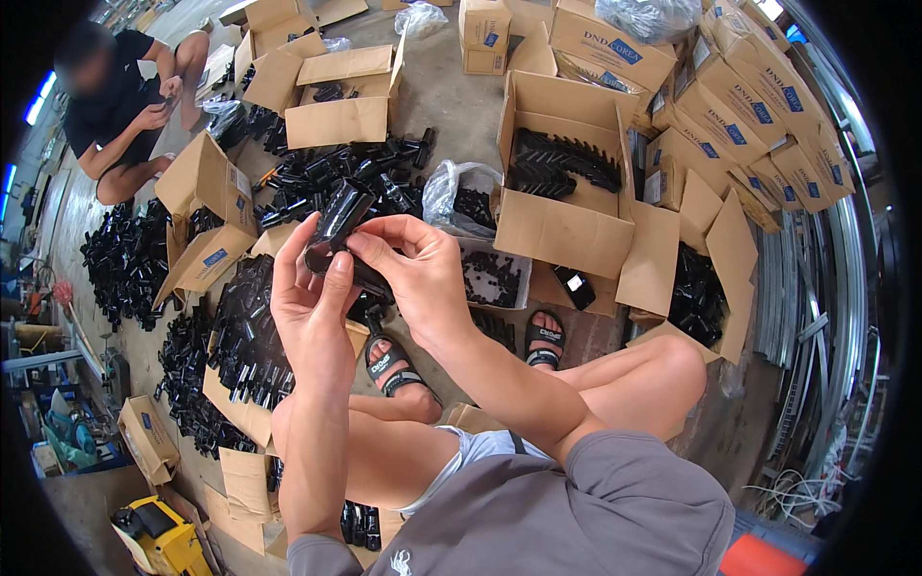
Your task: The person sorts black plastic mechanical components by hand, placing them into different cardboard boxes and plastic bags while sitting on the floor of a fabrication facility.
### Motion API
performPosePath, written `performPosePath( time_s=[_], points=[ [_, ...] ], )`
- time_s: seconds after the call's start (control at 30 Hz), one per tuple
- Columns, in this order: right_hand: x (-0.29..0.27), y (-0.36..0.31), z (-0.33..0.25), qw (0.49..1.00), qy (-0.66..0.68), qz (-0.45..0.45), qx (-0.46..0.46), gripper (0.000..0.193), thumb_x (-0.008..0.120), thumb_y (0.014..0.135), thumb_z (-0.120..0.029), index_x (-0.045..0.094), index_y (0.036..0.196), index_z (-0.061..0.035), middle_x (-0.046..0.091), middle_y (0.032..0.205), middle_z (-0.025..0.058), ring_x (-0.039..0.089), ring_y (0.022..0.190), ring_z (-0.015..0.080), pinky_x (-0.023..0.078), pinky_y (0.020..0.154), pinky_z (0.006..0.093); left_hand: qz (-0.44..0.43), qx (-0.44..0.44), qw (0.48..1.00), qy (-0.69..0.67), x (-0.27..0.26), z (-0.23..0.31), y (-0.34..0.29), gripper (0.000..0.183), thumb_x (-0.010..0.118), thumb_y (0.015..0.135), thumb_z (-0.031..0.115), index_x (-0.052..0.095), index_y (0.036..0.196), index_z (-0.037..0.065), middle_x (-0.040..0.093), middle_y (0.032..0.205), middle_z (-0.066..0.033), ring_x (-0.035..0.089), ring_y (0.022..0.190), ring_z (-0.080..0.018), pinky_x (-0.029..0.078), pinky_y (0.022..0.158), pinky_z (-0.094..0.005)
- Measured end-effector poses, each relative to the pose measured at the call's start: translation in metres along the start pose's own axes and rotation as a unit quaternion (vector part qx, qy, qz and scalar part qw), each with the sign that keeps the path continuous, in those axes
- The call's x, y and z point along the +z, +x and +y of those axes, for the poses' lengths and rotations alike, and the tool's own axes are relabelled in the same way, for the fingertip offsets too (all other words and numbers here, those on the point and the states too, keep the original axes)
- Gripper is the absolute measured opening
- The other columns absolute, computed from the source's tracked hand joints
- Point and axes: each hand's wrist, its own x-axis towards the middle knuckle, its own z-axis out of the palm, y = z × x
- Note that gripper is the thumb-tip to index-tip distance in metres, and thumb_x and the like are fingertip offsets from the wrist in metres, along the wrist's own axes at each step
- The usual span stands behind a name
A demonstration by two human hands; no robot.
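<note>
A shiny black tube [344, 213] is up in the air, in front of the person, between both hands. The left hand [312, 288] holds it from the left, with the fingers bent around it and the thumb close to its low end. The right hand [418, 274] pinches near its low end with thumb and finger. More black shows under the right hand, but I cannot tell if it is the same piece.

Just past the hands is a big pile of black pieces [379, 173]. To the right of the pile is a clear plastic bag [444, 195]. Near it sits a white tub [523, 286] with tiny black bits in it. Behind the tub, an open brown box [565, 228] has black pieces in rows. Far off at the top left, another person [115, 106] sits low, with both hands together.
</note>
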Motion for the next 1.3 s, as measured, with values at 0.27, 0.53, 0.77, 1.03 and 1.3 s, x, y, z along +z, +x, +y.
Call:
performPosePath(
  time_s=[0.27, 0.53, 0.77, 1.03, 1.3],
  points=[
    [0.004, -0.002, 0.008, 0.998, -0.027, 0.025, -0.047, 0.02, 0.075, 0.094, -0.011, 0.07, 0.103, 0.0056, 0.073, 0.092, 0.0069, 0.067, 0.082, 0.0071, 0.052, 0.069, 0.0213, -0.013, 0.01, 1.0, 0.002, -0.002, -0.001, 0.001, 0.048, 0.069, 0.096, 0.001, 0.056, 0.141, 0.008, 0.068, 0.116, -0.0028, 0.064, 0.099, -0.0064, 0.054, 0.078, -0.0188],
    [0.001, -0.004, 0.008, 0.964, -0.215, 0.065, -0.144, 0.021, 0.07, 0.097, -0.016, 0.072, 0.1, 0.0048, 0.071, 0.096, 0.0089, 0.067, 0.089, 0.0132, 0.052, 0.08, 0.0276, -0.006, -0.007, 1.0, -0.001, 0.003, 0.001, 0.003, 0.049, 0.071, 0.093, -0.005, 0.059, 0.139, 0.008, 0.065, 0.112, 0.0, 0.061, 0.1, -0.0075, 0.055, 0.082, -0.0216],
    [-0.001, -0.002, 0.004, 0.966, -0.224, 0.012, -0.129, 0.019, 0.072, 0.095, -0.014, 0.073, 0.099, 0.0044, 0.071, 0.102, 0.0109, 0.067, 0.094, 0.0186, 0.052, 0.085, 0.0308, -0.007, 0.0, 1.0, -0.025, 0.002, 0.002, 0.004, 0.049, 0.07, 0.092, -0.006, 0.06, 0.138, 0.008, 0.066, 0.116, -0.0024, 0.063, 0.104, -0.0089, 0.055, 0.087, -0.0225],
    [0.01, -0.006, 0.01, 0.953, -0.254, 0.048, -0.157, 0.014, 0.063, 0.099, -0.009, 0.066, 0.106, 0.0028, 0.068, 0.098, 0.0099, 0.064, 0.09, 0.017, 0.051, 0.083, 0.0319, -0.042, 0.073, 0.996, 0.009, -0.006, 0.001, 0.01, 0.049, 0.071, 0.091, -0.006, 0.061, 0.137, 0.006, 0.066, 0.122, -0.0017, 0.061, 0.106, -0.0088, 0.051, 0.091, -0.0263],
    [0.012, -0.008, 0.015, 0.899, -0.377, 0.037, -0.221, 0.015, 0.054, 0.103, -0.009, 0.062, 0.104, 0.0032, 0.066, 0.097, 0.014, 0.064, 0.089, 0.024, 0.05, 0.081, 0.036, -0.033, 0.066, 0.997, 0.038, -0.009, 0.01, 0.003, 0.049, 0.073, 0.091, -0.004, 0.061, 0.137, 0.005, 0.065, 0.127, -0.0014, 0.06, 0.11, -0.0091, 0.048, 0.099, -0.0267]
  ],
)
